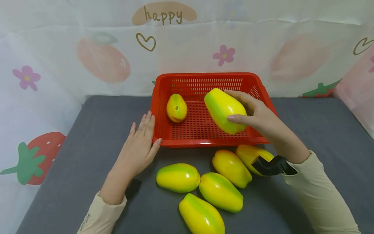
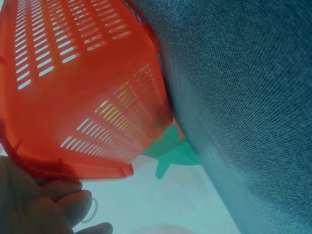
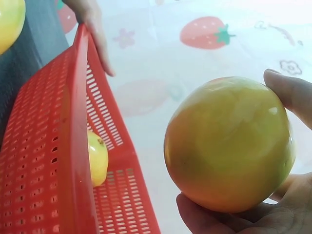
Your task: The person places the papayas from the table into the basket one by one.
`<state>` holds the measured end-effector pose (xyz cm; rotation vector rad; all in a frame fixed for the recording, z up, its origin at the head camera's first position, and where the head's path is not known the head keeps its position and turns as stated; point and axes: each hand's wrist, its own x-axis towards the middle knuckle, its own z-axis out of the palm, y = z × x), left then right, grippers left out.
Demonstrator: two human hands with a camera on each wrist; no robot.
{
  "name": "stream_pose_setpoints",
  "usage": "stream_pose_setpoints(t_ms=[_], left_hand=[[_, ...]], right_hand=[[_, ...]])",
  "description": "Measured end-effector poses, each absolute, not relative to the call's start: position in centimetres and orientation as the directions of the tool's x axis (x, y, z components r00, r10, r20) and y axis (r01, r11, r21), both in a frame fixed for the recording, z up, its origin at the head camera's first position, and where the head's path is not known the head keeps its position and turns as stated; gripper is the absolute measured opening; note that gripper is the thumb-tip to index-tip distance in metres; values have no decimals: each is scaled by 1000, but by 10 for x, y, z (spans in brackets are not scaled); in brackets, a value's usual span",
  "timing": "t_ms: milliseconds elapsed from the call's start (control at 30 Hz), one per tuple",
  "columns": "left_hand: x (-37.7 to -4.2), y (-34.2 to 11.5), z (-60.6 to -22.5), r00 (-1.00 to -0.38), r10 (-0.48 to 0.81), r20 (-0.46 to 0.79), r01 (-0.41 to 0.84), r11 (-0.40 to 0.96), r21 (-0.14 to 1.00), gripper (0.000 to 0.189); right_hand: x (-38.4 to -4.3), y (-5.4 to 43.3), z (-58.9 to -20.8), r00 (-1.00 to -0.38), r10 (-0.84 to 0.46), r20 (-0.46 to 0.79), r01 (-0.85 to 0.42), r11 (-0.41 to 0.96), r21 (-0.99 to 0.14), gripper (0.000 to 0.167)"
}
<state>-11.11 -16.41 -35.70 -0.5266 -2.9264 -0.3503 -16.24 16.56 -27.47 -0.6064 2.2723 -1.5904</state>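
My right hand (image 1: 258, 112) grips a yellow-green papaya (image 1: 222, 110) over the right half of a red plastic basket (image 1: 204, 142). In the right wrist view the fingers and thumb curl round this papaya (image 3: 229, 146), which is held above the basket rim (image 3: 75, 146). Another papaya (image 1: 177, 109) sits inside the basket, near its left wall. With fingers straight, my left hand (image 1: 137, 146) rests against the basket's left rim. From the left wrist, the fingertips of that hand (image 2: 44, 204) show at the edge of the slotted basket (image 2: 83, 97).
Several more papayas lie on the grey cloth in front of the basket, including one papaya (image 1: 178, 177) at the left and one papaya (image 1: 201, 214) nearest me. A printed fabric backdrop (image 1: 187, 48) stands behind the grey tabletop (image 1: 117, 110).
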Motion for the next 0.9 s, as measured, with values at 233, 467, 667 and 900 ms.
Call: stream_pose_setpoints(t_ms=[233,467,667,900], left_hand=[[-110,-165,-356,-929,320,185,355,913,203,70],[-111,-165,-357,-932,319,175,352,911,213,70],[-111,-165,-357,-929,320,184,355,910,215,70],[-110,-164,-357,-924,326,199,365,907,210,71]], right_hand=[[-174,158,-276,-879,-476,-22,-130,284,-950,60],[-191,149,-278,-889,-457,-29,-126,304,-944,61],[-205,139,-280,-890,-456,-23,-132,305,-943,61],[-221,126,-281,-894,-446,-49,-104,314,-944,64]])
